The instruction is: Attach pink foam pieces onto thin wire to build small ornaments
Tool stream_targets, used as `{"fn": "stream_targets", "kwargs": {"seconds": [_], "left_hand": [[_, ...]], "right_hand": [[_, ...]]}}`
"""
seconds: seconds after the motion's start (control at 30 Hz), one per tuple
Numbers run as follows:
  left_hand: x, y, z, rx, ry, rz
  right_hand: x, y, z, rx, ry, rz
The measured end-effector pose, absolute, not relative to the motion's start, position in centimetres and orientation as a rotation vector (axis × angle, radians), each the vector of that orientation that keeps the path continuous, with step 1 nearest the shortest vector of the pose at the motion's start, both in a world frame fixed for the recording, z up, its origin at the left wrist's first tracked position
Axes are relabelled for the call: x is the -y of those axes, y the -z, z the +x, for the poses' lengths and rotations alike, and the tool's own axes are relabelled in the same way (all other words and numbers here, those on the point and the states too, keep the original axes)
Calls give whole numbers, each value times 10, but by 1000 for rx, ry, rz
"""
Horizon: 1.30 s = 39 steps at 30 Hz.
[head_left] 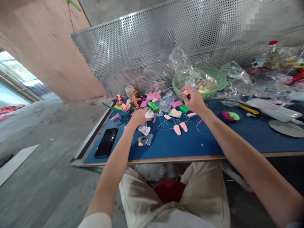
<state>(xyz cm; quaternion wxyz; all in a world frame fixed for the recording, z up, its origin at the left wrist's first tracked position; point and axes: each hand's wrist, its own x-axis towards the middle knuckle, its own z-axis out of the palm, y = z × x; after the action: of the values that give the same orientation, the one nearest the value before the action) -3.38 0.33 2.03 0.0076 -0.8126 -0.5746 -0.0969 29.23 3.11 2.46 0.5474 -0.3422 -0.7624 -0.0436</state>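
My left hand (142, 117) is closed on a small white packet (149, 113), beside a green packet (154, 106) on the blue table mat. Over the front edge of the green basket (223, 83), my right hand (192, 97) pinches a small pink piece (186, 92). Between my hands, flat pink pieces (177, 129) lie on the mat with thin wires around them. Nearer me than my left hand are a crumpled white packet (144, 129) and a small clear bag (145, 140).
A black phone (105, 142) lies at the left edge. A teal figure (120, 112) stands behind it. At the right are a purple-green lump (231, 116), a yellow-handled tool (249, 109) and plastic bags. A perforated metal panel (133, 47) rises behind the table.
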Motion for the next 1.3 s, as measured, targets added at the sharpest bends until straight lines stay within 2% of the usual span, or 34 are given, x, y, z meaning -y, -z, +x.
{"fn": "stream_targets", "kwargs": {"seconds": [0.1, 0.33, 0.43, 0.57, 0.8, 1.03, 1.3], "left_hand": [[-6, -28, -41, 1770, 462, -2583], [-3, -38, -33, 1731, 1398, -2497], [-1, -33, -23, 1740, 1601, -2545], [2, -26, -12, 1726, 1451, -2665], [10, -22, -3, 1372, 1005, -2811], [13, -16, 3, 1233, 798, -2800], [18, -21, 8, 1383, 597, -2946]], "right_hand": [[-32, -23, 291, 1876, 47, -806], [-21, -27, 277, 1886, 38, -708], [-13, -26, 266, 1928, 77, -650], [-2, -22, 251, 2007, -29, -648], [8, -20, 235, 2012, -232, -675], [3, -18, 235, 2060, -133, -580], [5, -18, 239, 2081, -128, -557]]}}
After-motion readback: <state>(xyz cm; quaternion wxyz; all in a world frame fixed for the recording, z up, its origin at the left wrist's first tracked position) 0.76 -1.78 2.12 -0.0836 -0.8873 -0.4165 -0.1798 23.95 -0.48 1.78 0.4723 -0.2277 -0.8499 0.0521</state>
